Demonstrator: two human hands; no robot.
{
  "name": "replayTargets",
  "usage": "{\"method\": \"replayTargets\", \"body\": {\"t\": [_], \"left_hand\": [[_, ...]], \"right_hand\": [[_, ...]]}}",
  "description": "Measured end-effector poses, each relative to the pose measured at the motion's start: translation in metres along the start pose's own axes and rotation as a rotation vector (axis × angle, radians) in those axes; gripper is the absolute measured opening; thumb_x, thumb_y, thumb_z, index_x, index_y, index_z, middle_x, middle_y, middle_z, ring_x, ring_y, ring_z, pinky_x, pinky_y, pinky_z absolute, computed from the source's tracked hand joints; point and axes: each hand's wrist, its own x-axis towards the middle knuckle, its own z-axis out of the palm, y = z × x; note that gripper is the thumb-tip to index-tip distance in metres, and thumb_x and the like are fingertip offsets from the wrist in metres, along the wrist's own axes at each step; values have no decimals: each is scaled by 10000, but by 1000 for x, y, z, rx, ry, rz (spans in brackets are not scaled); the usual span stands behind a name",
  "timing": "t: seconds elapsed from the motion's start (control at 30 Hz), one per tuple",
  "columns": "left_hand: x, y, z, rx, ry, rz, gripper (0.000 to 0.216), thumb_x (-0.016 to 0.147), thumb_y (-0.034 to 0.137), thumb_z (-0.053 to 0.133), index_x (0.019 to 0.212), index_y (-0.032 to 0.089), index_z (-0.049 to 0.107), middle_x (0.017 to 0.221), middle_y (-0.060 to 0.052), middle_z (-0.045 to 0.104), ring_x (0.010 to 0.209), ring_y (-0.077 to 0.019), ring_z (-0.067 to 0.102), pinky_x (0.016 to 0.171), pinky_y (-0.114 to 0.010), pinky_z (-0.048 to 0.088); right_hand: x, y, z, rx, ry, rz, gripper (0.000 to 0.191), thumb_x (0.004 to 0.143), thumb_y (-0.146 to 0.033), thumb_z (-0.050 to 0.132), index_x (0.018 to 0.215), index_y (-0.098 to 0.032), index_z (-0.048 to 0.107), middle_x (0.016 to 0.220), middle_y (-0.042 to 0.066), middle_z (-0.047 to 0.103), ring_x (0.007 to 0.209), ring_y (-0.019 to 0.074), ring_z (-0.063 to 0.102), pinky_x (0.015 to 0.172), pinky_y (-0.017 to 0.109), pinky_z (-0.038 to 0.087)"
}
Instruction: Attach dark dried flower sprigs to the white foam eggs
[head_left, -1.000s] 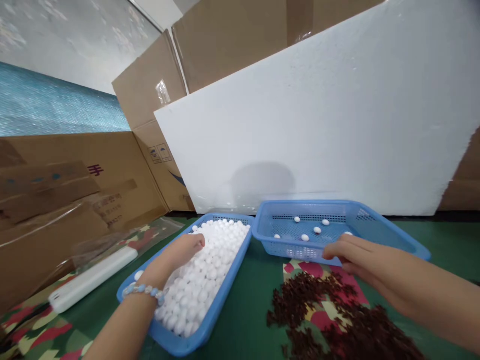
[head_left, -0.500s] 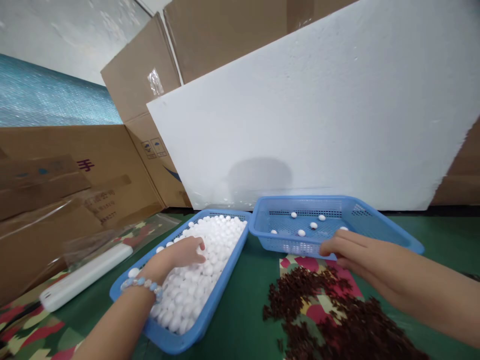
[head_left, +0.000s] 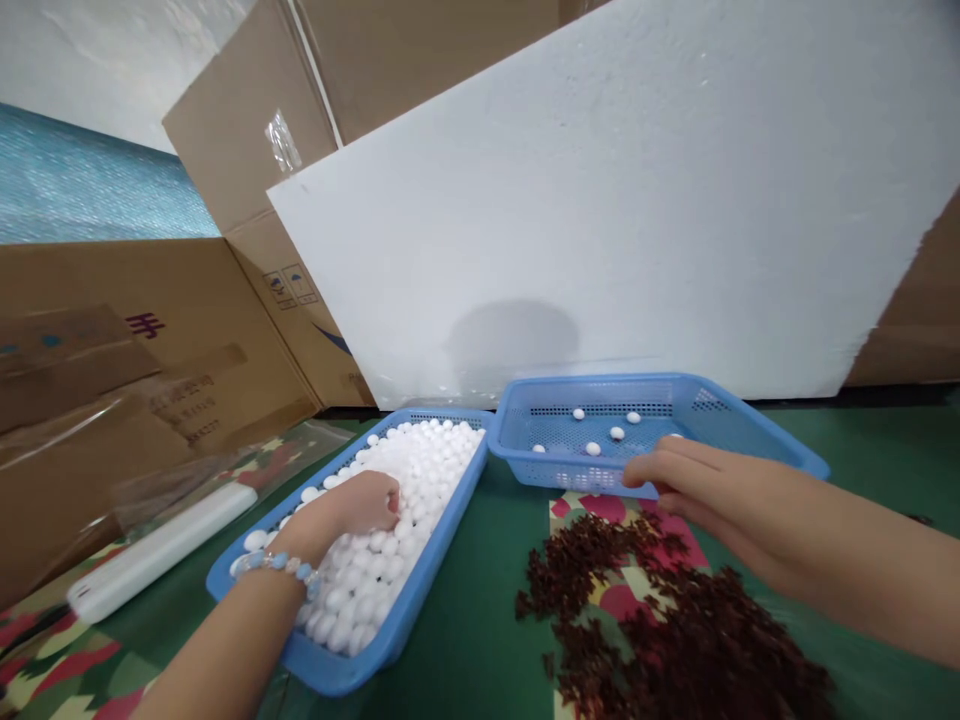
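A white foam board leans across the upper frame, cardboard boxes at left. At lower centre, a blue basket heaped with white balls takes the left hand, fingers curled together into the pile; whether they grip a ball cannot be told. The right hand, fingers extended and loosely together, rests at the near rim of a second basket holding a few balls, above dark red pieces. Picking one ball cleanly looks best.

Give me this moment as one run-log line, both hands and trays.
left hand: curled in white balls, full tray | right hand: open at near rim, sparse tray | brown pieces: piled in front
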Motion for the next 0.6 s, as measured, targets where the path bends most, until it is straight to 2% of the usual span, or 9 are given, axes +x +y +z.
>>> {"method": "replayTargets", "body": {"t": [0.1,0.27,0.47,0.6], "left_hand": [[3,-1,1,-6,4,-7,189,708,266,408,755,107,498,760,-26,520,704,-131,490,631,-320,395],[-2,2,-2,-63,44,-15,185,704,272,411,691,109,498,679,-8,513,618,-107,484,572,-284,396],[-15,-5,-18,-252,254,25,120,648,221,417,582,142,478,556,15,466,581,-134,460,548,-261,355],[-24,-15,-27,-442,417,43,139,615,284,413,592,169,488,561,8,491,562,-154,468,502,-234,357]], "right_hand": [[0,0,-3,35,-54,-42,284,694,-79,269,798,-210,498,670,27,535,484,114,497,441,215,396],[1,0,-4,30,6,-49,269,711,-92,243,782,-204,478,687,32,520,514,124,500,465,239,399],[3,3,-12,-6,70,-133,246,704,-84,239,752,-182,460,679,34,516,531,128,519,444,240,405],[6,3,-12,-3,180,-158,212,719,-112,251,722,-171,455,644,33,533,518,127,522,404,228,387]]}}
